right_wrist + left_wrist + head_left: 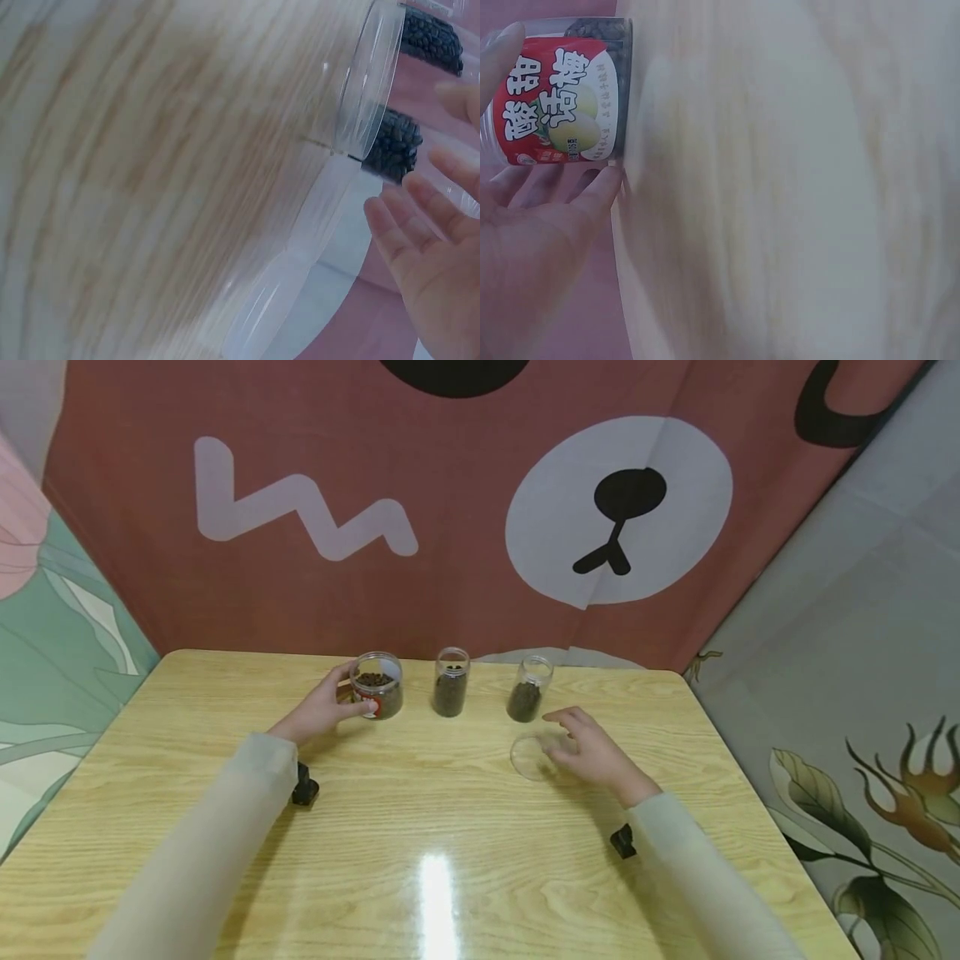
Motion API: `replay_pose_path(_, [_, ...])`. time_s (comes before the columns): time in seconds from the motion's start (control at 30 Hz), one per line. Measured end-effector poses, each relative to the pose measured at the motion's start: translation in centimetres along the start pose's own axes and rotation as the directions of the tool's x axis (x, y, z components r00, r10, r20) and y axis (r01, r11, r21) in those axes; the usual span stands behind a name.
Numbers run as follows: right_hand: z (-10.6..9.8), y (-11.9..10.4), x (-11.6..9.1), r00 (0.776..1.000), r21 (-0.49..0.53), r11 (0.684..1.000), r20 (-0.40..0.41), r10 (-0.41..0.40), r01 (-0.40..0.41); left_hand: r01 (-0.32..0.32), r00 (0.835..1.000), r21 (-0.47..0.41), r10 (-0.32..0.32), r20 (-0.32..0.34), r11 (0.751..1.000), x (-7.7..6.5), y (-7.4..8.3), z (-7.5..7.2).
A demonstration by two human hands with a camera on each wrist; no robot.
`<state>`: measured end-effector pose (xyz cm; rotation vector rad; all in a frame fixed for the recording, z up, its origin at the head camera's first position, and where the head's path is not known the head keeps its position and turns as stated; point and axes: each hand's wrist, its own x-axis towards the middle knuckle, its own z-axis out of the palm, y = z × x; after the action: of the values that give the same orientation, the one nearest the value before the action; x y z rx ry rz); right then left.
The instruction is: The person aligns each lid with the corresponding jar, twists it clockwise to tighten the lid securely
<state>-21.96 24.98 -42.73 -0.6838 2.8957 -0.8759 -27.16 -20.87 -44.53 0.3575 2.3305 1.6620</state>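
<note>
Along far side of table (360, 860), left to right: tub (388, 702) in left hand (324, 706), middle jar (450, 692), right jar (524, 700); before right jar, lid (528, 761) by right hand (592, 752).

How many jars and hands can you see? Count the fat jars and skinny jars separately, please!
Fat jars: 1, the red-labelled jar
Skinny jars: 2, the middle jar and the rightmost jar
Hands: 2, the left hand and the right hand
Total: 5
</note>
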Motion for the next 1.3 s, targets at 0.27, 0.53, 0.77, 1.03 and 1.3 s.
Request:
replay_pose_path(0.27, [0.4, -1.3, 0.3, 0.993, -0.090, 0.993, 0.096, -0.074, 0.083, 0.019, 0.999, -0.007, -0.019, -0.035, 1.000, 0.2, 0.1, 0.5])
replay_pose_path(0.53, [0.9, -1.6, 0.9, 0.977, -0.139, 0.985, 0.199, -0.072, 0.101, 0.036, 0.997, -0.010, -0.036, -0.062, 0.999, 0.4, 0.0, 0.8])
replay_pose_path(0.77, [1.0, -1.8, 1.1, 0.964, -0.169, 0.981, 0.264, -0.046, 0.093, 0.022, 0.997, -0.006, -0.022, -0.069, 1.000, 0.5, -0.3, 0.6])
replay_pose_path(1.03, [1.3, -1.5, 1.4, 0.956, -0.188, 0.976, 0.290, -0.049, 0.107, 0.017, 0.996, 0.032, -0.014, -0.091, 0.999, 0.7, -0.4, 0.7])
replay_pose_path(1.3, [1.3, -1.6, 1.5, 0.955, -0.201, 0.974, 0.294, -0.041, 0.104, 0.024, 0.995, 0.035, -0.020, -0.101, 0.999, 0.7, -0.4, 0.7])
